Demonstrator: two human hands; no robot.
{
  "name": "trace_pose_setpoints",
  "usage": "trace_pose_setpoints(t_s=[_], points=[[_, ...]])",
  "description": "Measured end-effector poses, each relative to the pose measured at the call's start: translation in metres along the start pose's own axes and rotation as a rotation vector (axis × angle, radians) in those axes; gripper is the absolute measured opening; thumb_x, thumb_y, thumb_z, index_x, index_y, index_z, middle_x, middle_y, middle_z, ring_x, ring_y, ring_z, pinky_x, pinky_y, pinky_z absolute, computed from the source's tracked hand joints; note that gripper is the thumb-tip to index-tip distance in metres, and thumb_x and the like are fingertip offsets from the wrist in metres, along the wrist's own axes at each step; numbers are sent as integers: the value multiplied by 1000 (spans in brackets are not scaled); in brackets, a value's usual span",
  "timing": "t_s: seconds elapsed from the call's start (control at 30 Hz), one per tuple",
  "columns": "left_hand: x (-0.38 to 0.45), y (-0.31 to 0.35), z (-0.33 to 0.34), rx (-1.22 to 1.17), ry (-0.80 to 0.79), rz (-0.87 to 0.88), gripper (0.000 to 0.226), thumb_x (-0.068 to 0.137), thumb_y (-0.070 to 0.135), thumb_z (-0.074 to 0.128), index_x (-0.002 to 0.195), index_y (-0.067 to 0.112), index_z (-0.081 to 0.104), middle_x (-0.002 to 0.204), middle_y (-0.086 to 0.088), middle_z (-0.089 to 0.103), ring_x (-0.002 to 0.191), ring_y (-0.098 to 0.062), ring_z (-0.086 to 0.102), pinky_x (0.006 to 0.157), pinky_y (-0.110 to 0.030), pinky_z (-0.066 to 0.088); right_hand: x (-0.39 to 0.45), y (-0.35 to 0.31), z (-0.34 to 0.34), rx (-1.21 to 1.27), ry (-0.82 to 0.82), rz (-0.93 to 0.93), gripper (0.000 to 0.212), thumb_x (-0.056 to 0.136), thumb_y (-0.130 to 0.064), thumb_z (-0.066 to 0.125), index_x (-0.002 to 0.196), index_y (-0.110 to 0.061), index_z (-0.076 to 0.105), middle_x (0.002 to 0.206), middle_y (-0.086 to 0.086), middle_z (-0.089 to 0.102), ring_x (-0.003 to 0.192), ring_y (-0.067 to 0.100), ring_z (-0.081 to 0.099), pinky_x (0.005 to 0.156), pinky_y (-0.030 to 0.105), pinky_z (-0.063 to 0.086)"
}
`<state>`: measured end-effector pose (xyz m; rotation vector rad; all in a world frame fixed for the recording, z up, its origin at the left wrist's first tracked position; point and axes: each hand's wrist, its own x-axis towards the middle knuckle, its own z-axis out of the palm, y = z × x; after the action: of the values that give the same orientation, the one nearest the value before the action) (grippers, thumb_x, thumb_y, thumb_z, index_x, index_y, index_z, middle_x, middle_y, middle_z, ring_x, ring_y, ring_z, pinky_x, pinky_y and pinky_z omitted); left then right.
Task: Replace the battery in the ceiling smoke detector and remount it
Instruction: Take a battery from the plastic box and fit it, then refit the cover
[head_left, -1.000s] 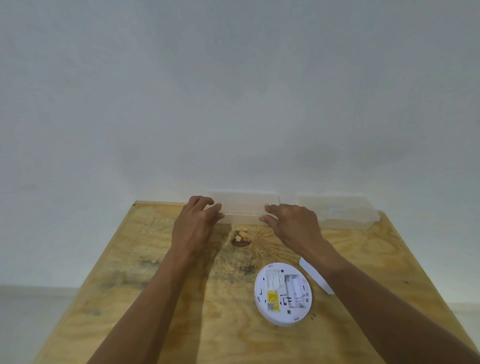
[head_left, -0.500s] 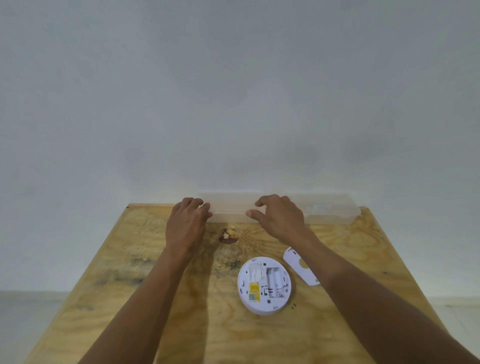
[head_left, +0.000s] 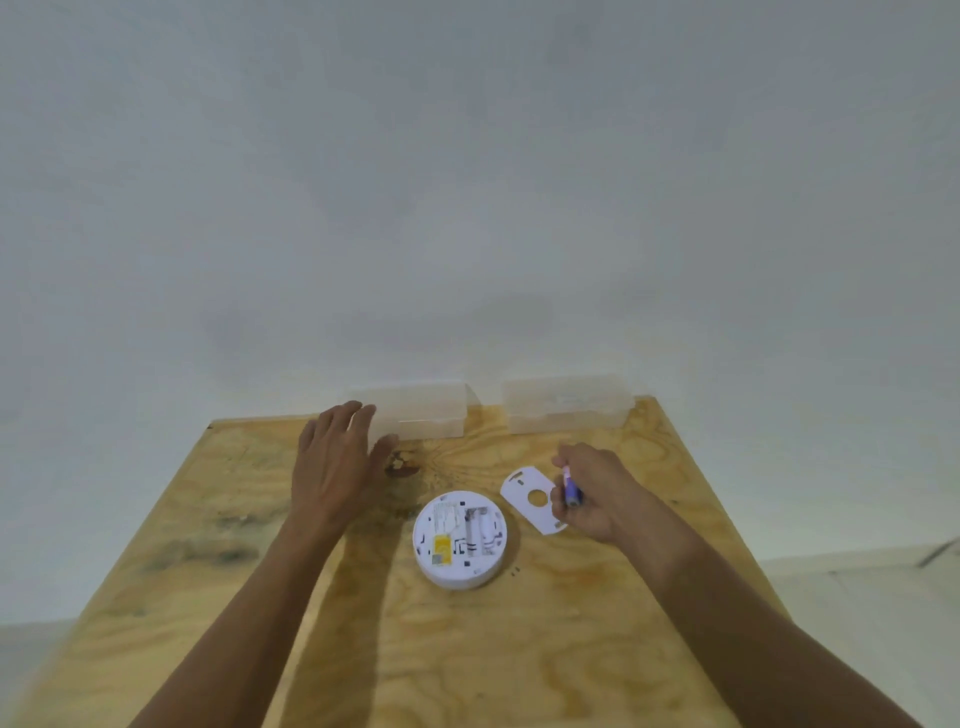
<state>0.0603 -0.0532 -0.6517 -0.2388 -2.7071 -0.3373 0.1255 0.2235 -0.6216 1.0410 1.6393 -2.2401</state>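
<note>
The smoke detector (head_left: 460, 539) is seen lying back-side up on the wooden counter (head_left: 571, 649), its battery bay exposed and apparently empty. The white cover plate (head_left: 530, 496) is laid just beside it, to the right. A small purple battery (head_left: 570, 488) is pinched in the curled fingers of the right hand (head_left: 592, 491), held above the plate's edge. The left hand (head_left: 332, 467) is spread flat, fingers straight, touching the nearer of two clear plastic boxes (head_left: 421, 413) at the counter's far edge. Judged progress: detector taken down and opened; battery insertion, cover refit and ceiling remount are left.
</note>
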Motion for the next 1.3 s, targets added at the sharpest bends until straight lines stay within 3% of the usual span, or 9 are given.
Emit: trace_pose_setpoints(t_s=[0.2, 0.3, 0.4, 0.5, 0.67, 0.87, 1.03, 1.13, 1.3], points=[[-51, 32, -14, -270, -90, -51, 52, 94, 50, 53, 126, 11, 65, 132, -9, 64, 125, -31, 55, 103, -46, 45, -18, 10, -9, 41, -95, -14, 26, 94, 15, 41, 118, 13, 49, 120, 27, 47, 82, 33, 62, 76, 41, 53], [-72, 45, -23, -442, -166, -73, 50, 96, 52, 55, 130, 17, 62, 138, -4, 61, 130, -25, 52, 105, -42, 44, -22, 15, -13, 66, -118, -46, 36, 92, 18, 50, 128, 16, 48, 131, 32, 50, 100, 39, 65, 72, 44, 56], [-88, 56, -29, -564, -260, -111, 59, 94, 53, 57, 141, 18, 53, 143, 0, 57, 131, -21, 53, 103, -33, 42, -27, 18, -14, 115, -114, -67, 17, 91, 17, 54, 109, 16, 56, 124, 31, 55, 95, 39, 68, 69, 43, 57], [-100, 62, -32, -643, -347, -123, 54, 87, 60, 63, 130, 28, 55, 125, 16, 60, 117, -12, 57, 92, -24, 46, -29, 21, -14, 174, -105, -63, 3, 90, 13, 61, 89, 15, 59, 111, 24, 58, 89, 37, 70, 81, 45, 58], [-111, 60, -28, -656, -393, -112, 105, 62, 82, 68, 147, 27, 42, 139, 16, 52, 124, -7, 53, 100, -28, 46, -28, 26, -9, 244, -94, -45, 23, 89, 4, 66, 105, 19, 59, 91, 24, 59, 73, 29, 65, 79, 41, 58], [-106, 60, -26, -594, -412, -63, 117, 54, 82, 75, 150, 28, 37, 147, 13, 48, 132, -10, 50, 109, -35, 45, -29, 30, -3, 136, -64, -37, 24, 88, -9, 72, 106, 5, 65, 86, 14, 64, 59, 14, 49, 53, 25, 47], [-102, 58, -25, -583, -402, -20, 113, 53, 83, 75, 147, 31, 40, 146, 14, 49, 130, -8, 50, 108, -36, 45, -36, 38, 6, -267, -68, -572, 16, 82, -20, 81, 91, -12, 71, 83, 4, 75, 64, 11, 60, 52, 22, 45], [-101, 61, -31, -603, -366, 4, 76, 57, 70, 83, 123, 61, 46, 120, 36, 58, 110, 11, 57, 93, -19, 48, -42, 45, 10, -595, -134, -901, 11, 77, -22, 83, 84, -18, 75, 80, -8, 75, 74, -3, 65, 63, 9, 44], [-102, 67, -41, -671, -318, 57, 85, 61, 41, 93, 98, 88, 32, 106, 63, 42, 98, 27, 51, 77, 1, 41, -40, 59, 12, -782, -256, -1014, 15, 76, -16, 84, 90, -14, 79, 76, -22, 66, 79, -13, 60, 68, 6, 41]])
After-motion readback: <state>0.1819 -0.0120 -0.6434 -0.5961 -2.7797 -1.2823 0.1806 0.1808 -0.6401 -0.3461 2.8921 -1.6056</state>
